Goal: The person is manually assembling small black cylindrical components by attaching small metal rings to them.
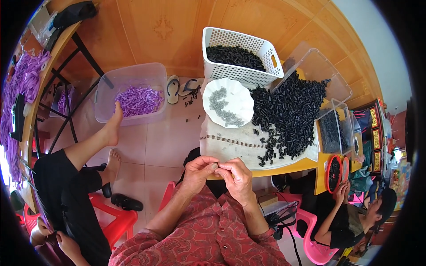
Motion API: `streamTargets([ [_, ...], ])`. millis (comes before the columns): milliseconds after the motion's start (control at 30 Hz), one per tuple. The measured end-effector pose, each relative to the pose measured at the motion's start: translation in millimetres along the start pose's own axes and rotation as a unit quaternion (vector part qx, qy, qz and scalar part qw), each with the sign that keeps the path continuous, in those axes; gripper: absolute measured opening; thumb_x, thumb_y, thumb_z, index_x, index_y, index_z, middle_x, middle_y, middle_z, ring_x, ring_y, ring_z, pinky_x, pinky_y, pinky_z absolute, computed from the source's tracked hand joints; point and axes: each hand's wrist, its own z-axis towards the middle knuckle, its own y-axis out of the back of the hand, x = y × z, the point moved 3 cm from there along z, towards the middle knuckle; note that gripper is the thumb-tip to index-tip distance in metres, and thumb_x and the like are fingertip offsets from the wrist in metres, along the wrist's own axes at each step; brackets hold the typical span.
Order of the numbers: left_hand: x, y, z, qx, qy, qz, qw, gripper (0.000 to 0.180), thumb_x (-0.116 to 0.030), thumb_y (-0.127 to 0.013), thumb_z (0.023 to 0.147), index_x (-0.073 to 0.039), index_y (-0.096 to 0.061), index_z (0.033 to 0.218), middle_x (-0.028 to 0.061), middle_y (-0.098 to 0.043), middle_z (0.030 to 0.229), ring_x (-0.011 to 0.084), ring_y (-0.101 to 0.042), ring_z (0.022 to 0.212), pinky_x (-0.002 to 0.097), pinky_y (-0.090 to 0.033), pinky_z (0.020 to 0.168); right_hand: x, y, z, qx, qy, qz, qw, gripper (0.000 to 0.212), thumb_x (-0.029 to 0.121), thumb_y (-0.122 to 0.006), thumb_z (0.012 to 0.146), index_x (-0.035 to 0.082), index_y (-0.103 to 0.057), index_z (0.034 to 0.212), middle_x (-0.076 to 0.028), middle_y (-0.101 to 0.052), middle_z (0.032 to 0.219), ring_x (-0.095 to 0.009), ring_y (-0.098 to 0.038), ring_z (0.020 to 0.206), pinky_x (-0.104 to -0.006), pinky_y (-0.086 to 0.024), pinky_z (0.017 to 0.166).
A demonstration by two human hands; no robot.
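Note:
My left hand (pixel 198 175) and my right hand (pixel 238 178) meet at the table's near edge, in front of my red patterned shirt. Both are closed, thumbs and forefingers pinched almost tip to tip. Whatever they pinch is too small to make out. Beyond them a white cloth (pixel 235 153) with a dark-striped band covers the table. On it stands a white scalloped plate (pixel 245 98) holding small clear tube-like pieces (pixel 218 104). A large heap of short black tubes (pixel 295 113) spreads to the right of the plate, with some scattered toward my right hand.
Behind the plate is a white perforated basket (pixel 242 73) of black pieces. Clear boxes (pixel 330 128) stand right. A co-worker (pixel 341 221) sits at the right beside a red-rimmed tray (pixel 327 174). At left, another person's bare foot (pixel 114 124) touches a bin (pixel 102 116) of purple pieces.

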Motion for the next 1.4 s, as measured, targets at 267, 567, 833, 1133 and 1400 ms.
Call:
streamTargets([
  [267, 4, 4, 4, 0.034, 0.0, -0.03, 0.999, 0.017, -0.004, -0.062, 0.093, 0.001, -0.065, 0.109, 0.0089, -0.069, 0.09, 0.014, -0.065, 0.078, 0.0285, -0.055, 0.074, -2, 0, 10, 0.028, -0.038, 0.002, 0.999, 0.009, -0.003, -0.066, 0.086, -0.001, -0.06, 0.093, -0.011, -0.06, 0.081, -0.02, -0.065, 0.069, -0.0301, -0.053, 0.059],
  [567, 4, 3, 1, -0.009, 0.033, 0.111, 0.993, 0.033, -0.002, -0.054, 0.096, -0.001, -0.054, 0.129, 0.0126, -0.066, 0.108, 0.0147, -0.064, 0.085, 0.0303, -0.054, 0.081, -53, 59, 124, -0.122, -0.06, 0.035, 0.99, 0.007, 0.001, -0.067, 0.085, 0.0, -0.064, 0.092, -0.001, -0.06, 0.082, -0.005, -0.051, 0.068, -0.0212, -0.043, 0.059],
  [833, 2, 9, 3, -0.025, 0.055, 0.097, 0.993, 0.03, -0.004, -0.055, 0.096, -0.001, -0.056, 0.126, 0.0133, -0.066, 0.109, 0.0144, -0.065, 0.084, 0.0302, -0.056, 0.079, -89, 78, 246, -0.216, -0.093, 0.114, 0.965, 0.019, 0.003, -0.066, 0.087, -0.006, -0.065, 0.103, -0.008, -0.067, 0.087, -0.012, -0.062, 0.069, -0.0247, -0.053, 0.064],
  [1133, 2, 9, 6, -0.042, 0.057, 0.125, 0.99, 0.028, -0.003, -0.055, 0.096, -0.001, -0.057, 0.124, 0.0096, -0.067, 0.106, 0.0124, -0.064, 0.082, 0.0268, -0.054, 0.079, -87, 73, 140, -0.214, -0.136, 0.111, 0.961, 0.015, 0.005, -0.065, 0.09, -0.003, -0.065, 0.103, -0.005, -0.066, 0.087, -0.01, -0.063, 0.069, -0.0225, -0.051, 0.062],
  [1400, 4, 7, 4, -0.061, 0.057, 0.148, 0.985, 0.028, -0.002, -0.056, 0.095, -0.002, -0.058, 0.123, 0.009, -0.067, 0.104, 0.012, -0.064, 0.08, 0.0267, -0.054, 0.077, -100, 72, 33, -0.177, -0.108, -0.056, 0.977, 0.011, -0.001, -0.065, 0.086, 0.001, -0.066, 0.097, -0.004, -0.063, 0.081, -0.01, -0.057, 0.063, -0.0242, -0.046, 0.057],
])
